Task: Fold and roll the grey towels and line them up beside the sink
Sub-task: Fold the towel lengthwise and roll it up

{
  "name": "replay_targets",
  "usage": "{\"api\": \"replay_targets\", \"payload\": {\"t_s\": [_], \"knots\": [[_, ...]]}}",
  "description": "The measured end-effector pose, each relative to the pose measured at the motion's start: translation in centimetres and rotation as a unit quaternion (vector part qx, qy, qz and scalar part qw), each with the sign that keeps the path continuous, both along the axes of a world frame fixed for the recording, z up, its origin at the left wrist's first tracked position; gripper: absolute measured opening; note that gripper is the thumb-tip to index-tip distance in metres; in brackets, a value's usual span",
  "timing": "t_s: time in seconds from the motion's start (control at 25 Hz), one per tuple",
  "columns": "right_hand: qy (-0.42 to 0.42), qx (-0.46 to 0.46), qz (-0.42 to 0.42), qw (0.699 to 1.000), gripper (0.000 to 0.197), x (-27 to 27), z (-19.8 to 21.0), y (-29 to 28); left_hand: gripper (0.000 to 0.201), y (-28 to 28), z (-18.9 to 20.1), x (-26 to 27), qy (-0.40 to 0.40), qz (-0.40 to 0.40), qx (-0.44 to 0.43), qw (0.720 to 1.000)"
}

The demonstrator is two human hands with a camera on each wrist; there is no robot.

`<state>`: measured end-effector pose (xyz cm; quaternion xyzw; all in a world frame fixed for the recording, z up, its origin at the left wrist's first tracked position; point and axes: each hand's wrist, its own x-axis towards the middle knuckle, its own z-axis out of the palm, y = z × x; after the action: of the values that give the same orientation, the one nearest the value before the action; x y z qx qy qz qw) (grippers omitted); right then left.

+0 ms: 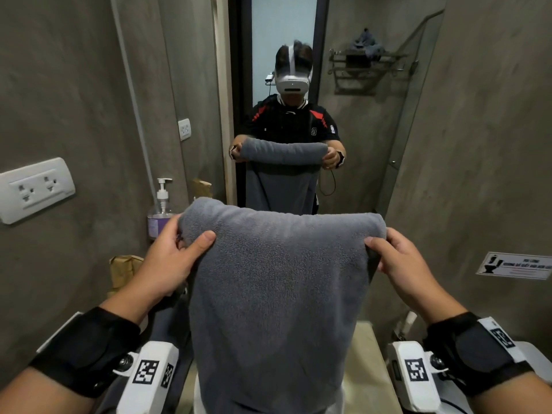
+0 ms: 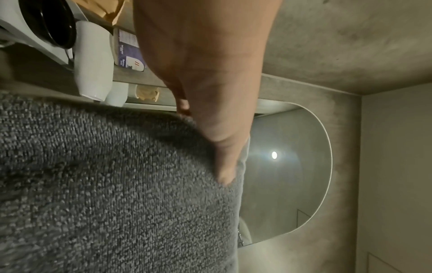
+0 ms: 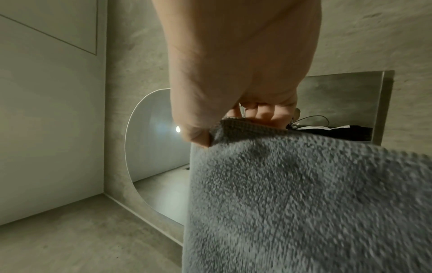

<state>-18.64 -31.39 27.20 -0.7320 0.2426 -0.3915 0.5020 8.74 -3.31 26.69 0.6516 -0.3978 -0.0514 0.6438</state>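
Note:
A grey towel [image 1: 277, 288] hangs in the air in front of me, its top rolled over into a thick fold. My left hand [image 1: 176, 252] pinches the top left end, thumb on the front face. At the top right end my right hand [image 1: 391, 258] pinches it the same way. The left wrist view shows the towel [image 2: 112, 184] with my left hand [image 2: 210, 110] laid on its edge. In the right wrist view my right hand [image 3: 233, 110] curls its fingers over the towel [image 3: 304, 203] edge. The hanging part hides most of the sink below.
A mirror [image 1: 283, 55] ahead reflects me holding the towel. A soap pump bottle [image 1: 159, 209] and a brown paper bag [image 1: 124, 268] stand at the left by the wall. A power outlet [image 1: 35, 189] is on the left wall. A pale counter [image 1: 367, 369] shows beneath the towel.

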Motion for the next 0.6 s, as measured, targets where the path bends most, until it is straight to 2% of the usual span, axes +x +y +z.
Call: {"api": "replay_targets", "payload": {"t_s": [0.08, 0.16, 0.28, 0.4, 0.44, 0.52, 0.6], "knots": [[0.007, 0.029, -0.016, 0.999, 0.022, 0.2, 0.1, 0.1, 0.093, 0.5, -0.4, 0.2, 0.002, -0.033, 0.035, 0.999], [0.009, 0.042, -0.027, 0.999, 0.025, 0.2, -0.2, 0.5, 0.106, 0.9, -1.6, -0.1, 0.008, -0.054, 0.04, 0.998], [0.023, -0.008, -0.024, 0.999, 0.034, 0.1, -1.0, 1.3, 0.097, 0.8, -3.4, -1.0, 0.014, -0.016, 0.008, 1.0], [0.027, -0.027, 0.007, 0.999, 0.034, 0.0, -1.8, 2.3, 0.084, 0.5, -5.0, -1.5, 0.041, 0.025, -0.03, 0.998], [0.016, -0.012, 0.031, 0.999, 0.042, -0.1, -2.1, 2.4, 0.08, 0.5, -5.3, -1.5, 0.052, 0.032, -0.045, 0.997], [0.005, 0.005, 0.094, 0.996, 0.07, -0.6, -2.5, 2.3, 0.073, 0.6, -5.5, -1.3, 0.062, 0.039, -0.054, 0.996], [0.03, -0.02, 0.132, 0.991, 0.093, -1.0, -2.6, 1.9, 0.077, 1.1, -5.3, -0.9, 0.057, 0.033, -0.032, 0.997]]}}
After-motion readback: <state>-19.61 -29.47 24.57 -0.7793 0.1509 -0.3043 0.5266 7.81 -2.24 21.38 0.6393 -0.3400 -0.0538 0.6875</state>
